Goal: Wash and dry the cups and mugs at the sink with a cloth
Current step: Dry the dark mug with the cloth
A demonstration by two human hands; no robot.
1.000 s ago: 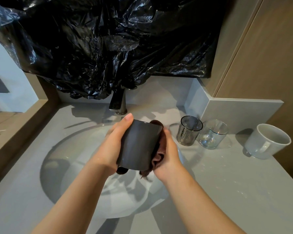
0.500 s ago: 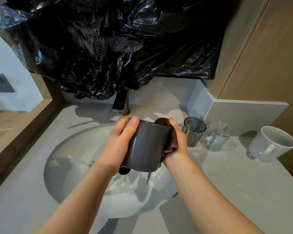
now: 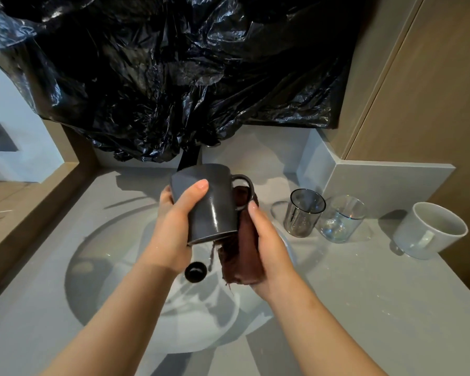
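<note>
Since a second ago the dark mug [image 3: 212, 204] has been turned and lifted toward the tap [image 3: 190, 158], so its handle now shows on the right. The cloth [image 3: 242, 261] has dropped from behind it to hang along its right side.

A black plastic sheet [image 3: 174, 77] hangs over the back edge of the counter [image 3: 364, 308] and down over the tap. If the mug goes any higher it could brush or snag the sheet.

The mug is held in the air above the sink [image 3: 92, 267], near its back rim. The left hand [image 3: 174, 229] is wrapped round the body, thumb across the front. The glaze shines and looks wet, so this one-handed hold could slip, and a fall onto the hard basin would likely chip the mug.

The right hand [image 3: 269, 245] holds the cloth against the mug just below the handle. Its thumb lies on top and its fingers are hidden underneath. The frayed lower end of the cloth dangles over the basin and could trail in any water there, which would spoil the drying.

By the counter's right edge stands a white mug [image 3: 429, 232]. Nearer the sink a smoky glass [image 3: 304, 213] and a clear glass [image 3: 342, 218] stand close together. A wide swing of the right elbow or the cloth could knock them over.

The drain plug [image 3: 195, 271] lies directly below the mug.
</note>
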